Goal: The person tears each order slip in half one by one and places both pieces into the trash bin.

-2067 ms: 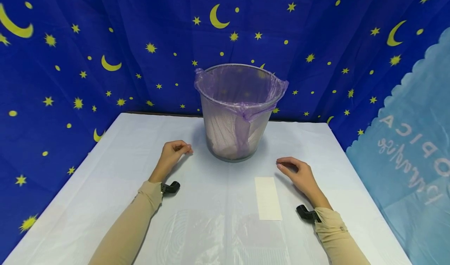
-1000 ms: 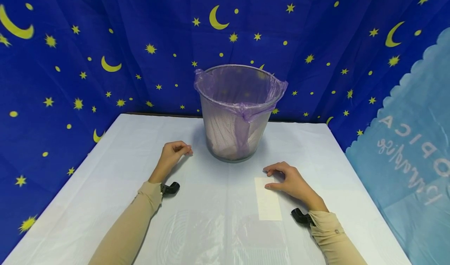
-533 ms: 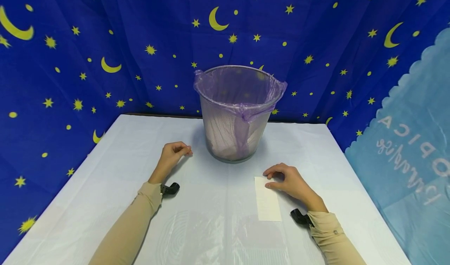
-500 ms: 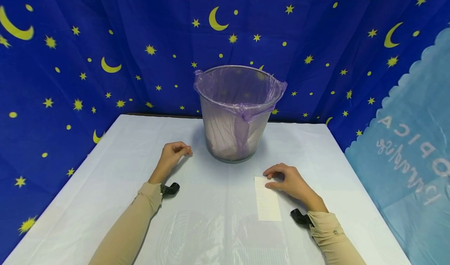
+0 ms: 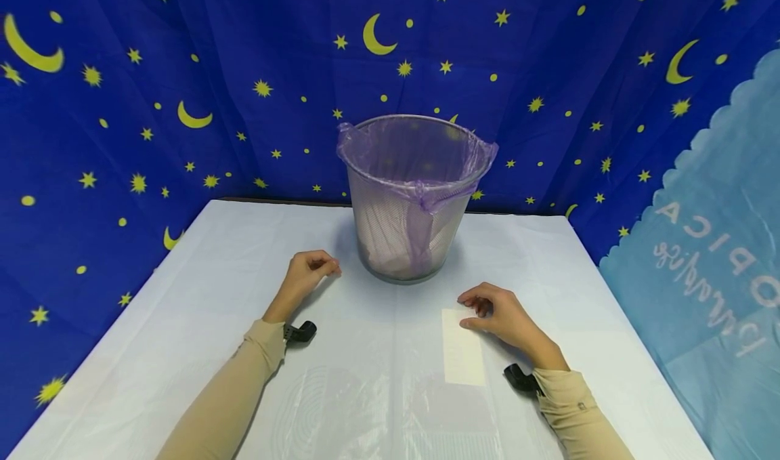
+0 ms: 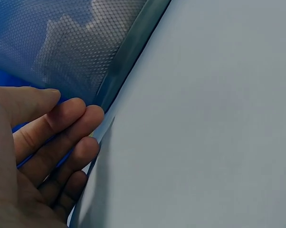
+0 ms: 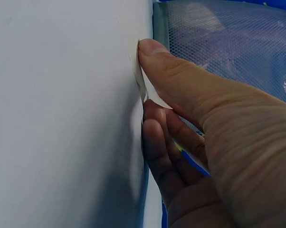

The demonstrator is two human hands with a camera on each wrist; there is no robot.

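Note:
A cream paper slip (image 5: 463, 355) lies on the white-covered table, right of the middle. My right hand (image 5: 504, 318) is at its far end, thumb on the paper and fingers curled at its edge. In the right wrist view the paper bends up between thumb and fingertips, which stay a little apart. My left hand (image 5: 309, 274) rests on the table with loosely curled fingers and holds nothing. It lies just left of a mesh wastebasket (image 5: 390, 226), lined with a thin purple bag (image 5: 426, 192). Crumpled pale material shows low inside the basket.
Behind the table (image 5: 244, 236) hangs a blue curtain (image 5: 274, 53) with yellow moons and stars. A light blue lettered cloth (image 5: 719, 257) hangs at the right. Clear film covers the table's near part. Each wrist wears a black camera.
My right hand has moved left onto the paper slip, and its fingers have since curled in at the slip's far edge. The slip has shifted slightly. My left hand has slid slightly right.

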